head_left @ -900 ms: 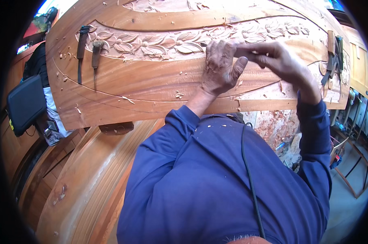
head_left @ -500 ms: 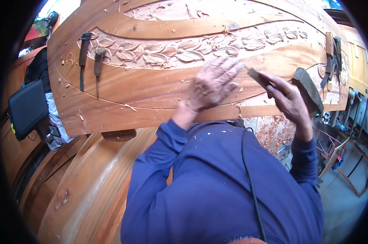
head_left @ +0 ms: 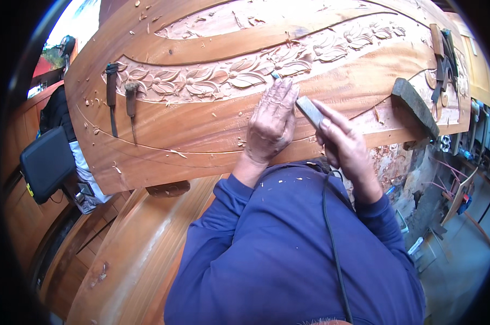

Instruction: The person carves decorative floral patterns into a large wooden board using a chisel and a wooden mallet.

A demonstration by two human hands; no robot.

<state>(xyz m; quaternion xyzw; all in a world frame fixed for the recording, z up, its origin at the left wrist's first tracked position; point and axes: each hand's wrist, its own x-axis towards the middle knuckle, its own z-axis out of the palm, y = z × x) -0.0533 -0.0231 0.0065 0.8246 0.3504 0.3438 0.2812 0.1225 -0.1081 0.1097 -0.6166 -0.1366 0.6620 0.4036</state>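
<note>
While left hand [head_left: 272, 122] lies flat w/ spread fingers steadying the carved wooden panel [head_left: 212, 122], right hand [head_left: 339, 143] pinches the chisel [head_left: 308, 110] angled twd the flower relief [head_left: 223, 76].

This is a woodcarving workshop. A large curved wooden panel [head_left: 212, 135] fills the view, with a band of carved flowers and leaves [head_left: 228, 76] running across it and pale wood chips [head_left: 239, 142] scattered over its surface. Two chisels [head_left: 120, 100] lie on it at 10 o'clock and a wooden mallet [head_left: 415, 105] rests at 2 o'clock. More bent timber pieces [head_left: 125, 254] stack up at 7 o'clock, and tools and cables [head_left: 461, 189] crowd the floor at 4 o'clock.
</note>
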